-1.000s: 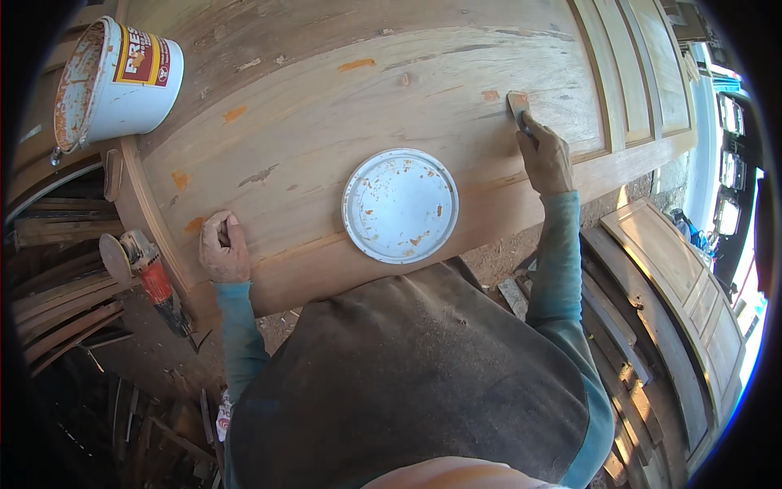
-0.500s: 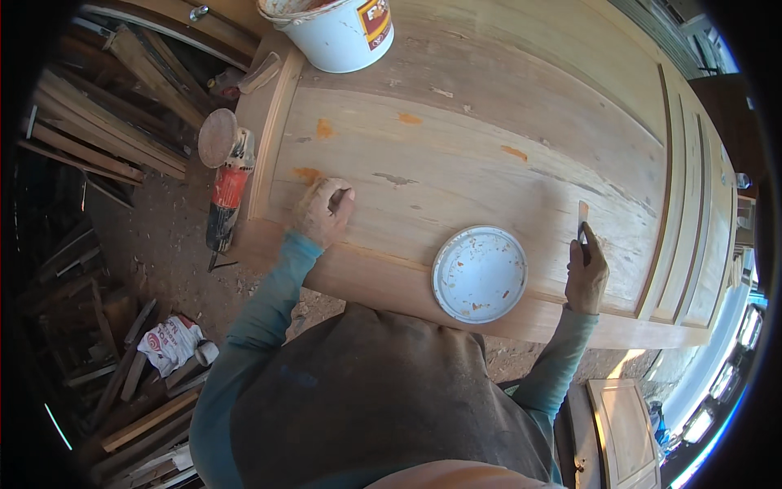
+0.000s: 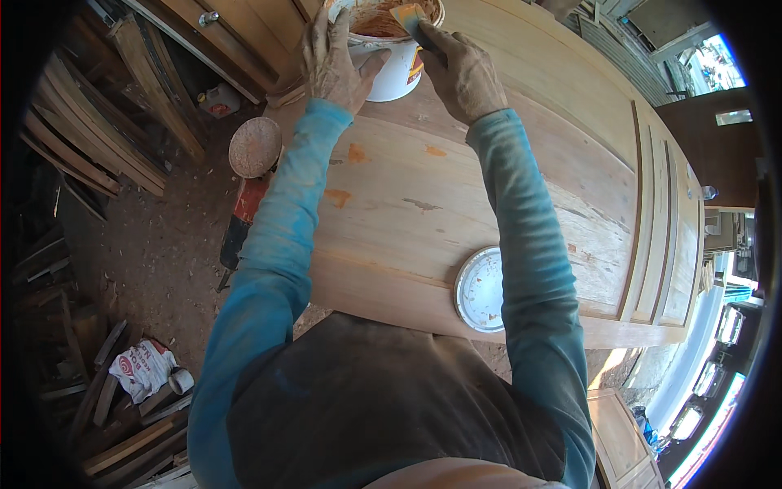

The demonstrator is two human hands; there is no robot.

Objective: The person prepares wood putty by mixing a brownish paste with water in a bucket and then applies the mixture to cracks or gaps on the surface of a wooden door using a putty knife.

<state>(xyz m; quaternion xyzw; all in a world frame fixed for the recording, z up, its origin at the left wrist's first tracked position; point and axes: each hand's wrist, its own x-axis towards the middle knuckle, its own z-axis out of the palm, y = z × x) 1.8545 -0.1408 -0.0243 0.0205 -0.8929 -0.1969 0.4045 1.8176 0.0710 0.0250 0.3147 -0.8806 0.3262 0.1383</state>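
Note:
A white bucket [image 3: 393,75] of reddish-brown filler stands at the far side of a wooden door panel [image 3: 391,253]. My left hand [image 3: 330,69] grips the bucket's left side, fingers at the rim and thumb across the front. Pinched in my right hand [image 3: 468,77] is a putty knife [image 3: 407,16], its wide blade smeared orange and held over the bucket's mouth. Orange filler patches [image 3: 356,153] dot the bare wood between my forearms. The white bucket lid [image 3: 477,289], speckled with dried filler, lies near the panel's front edge, partly hidden behind my right sleeve.
Left of the panel, a red and black power sander [image 3: 254,148] with a round pad is partly covered by my left arm. Wood strips [image 3: 151,90] lean at the far left. A white printed sack [image 3: 143,371] lies among scraps on the floor. Another panelled door [image 3: 623,432] is at lower right.
Both hands have moved far forward to the bucket. My left hand, earlier curled over the panel, now holds the bucket. My right hand has carried the putty knife from the panel's right side to the bucket's mouth.

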